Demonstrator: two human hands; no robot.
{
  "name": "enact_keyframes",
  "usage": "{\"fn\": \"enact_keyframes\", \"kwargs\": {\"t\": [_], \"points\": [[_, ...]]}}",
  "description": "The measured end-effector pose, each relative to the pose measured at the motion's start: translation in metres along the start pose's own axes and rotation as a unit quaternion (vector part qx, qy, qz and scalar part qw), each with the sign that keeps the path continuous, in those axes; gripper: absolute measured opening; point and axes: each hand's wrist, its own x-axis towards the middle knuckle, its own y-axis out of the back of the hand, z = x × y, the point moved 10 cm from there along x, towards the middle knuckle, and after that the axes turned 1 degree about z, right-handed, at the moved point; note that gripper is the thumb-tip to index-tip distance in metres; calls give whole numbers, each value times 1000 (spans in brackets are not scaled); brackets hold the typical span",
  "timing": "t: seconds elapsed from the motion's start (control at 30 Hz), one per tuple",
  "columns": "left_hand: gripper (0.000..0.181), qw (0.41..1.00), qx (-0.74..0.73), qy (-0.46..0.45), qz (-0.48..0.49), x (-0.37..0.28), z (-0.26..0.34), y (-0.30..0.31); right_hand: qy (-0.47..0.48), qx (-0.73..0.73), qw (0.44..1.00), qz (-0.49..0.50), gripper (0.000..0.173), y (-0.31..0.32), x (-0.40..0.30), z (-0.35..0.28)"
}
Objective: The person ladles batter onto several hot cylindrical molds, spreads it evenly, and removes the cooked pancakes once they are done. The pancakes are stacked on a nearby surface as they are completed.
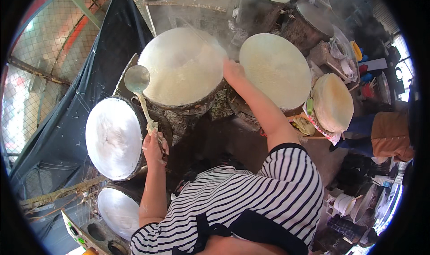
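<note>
My left hand (155,147) grips a metal ladle (137,79) by its handle, which is thickly coated with pale batter. The ladle's round bowl is above the left rim of a large griddle (181,70) covered with a pale, steaming layer. At that griddle's right rim, my right hand (233,71) is closed around what looks like a thin stick (198,33), partly lost in the steam. Right of it, a second griddle (275,70) carries another pale round layer. Below the ladle sits a bare, shiny griddle (114,139).
A thick stack of round flatbreads (333,102) rests at the right, near a person's brown apron (391,134). Another shiny griddle (119,209) lies at lower left. More steaming pans (315,18) stand at the back. A dark sheet (117,43) hangs along the left.
</note>
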Motion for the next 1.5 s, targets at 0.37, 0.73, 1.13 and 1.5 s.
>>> {"fn": "enact_keyframes", "kwargs": {"t": [0.37, 0.73, 1.13, 1.5], "points": [[21, 1000, -11, 23, -1, 9, -16, 1, -123, 147, 981, -25, 30, 1, -45, -9], [17, 998, -7, 24, -54, 10, -18, -35, -82, 88, 987, -105, 45, -38, -54, -10], [21, 998, 9, 24, -50, 7, -20, -32, -16, 67, 994, -82, 22, -39, -56, -34], [18, 995, -53, 31, -80, 14, -16, -32, -215, 195, 952, -96, 48, -8, -150, -62]]}}
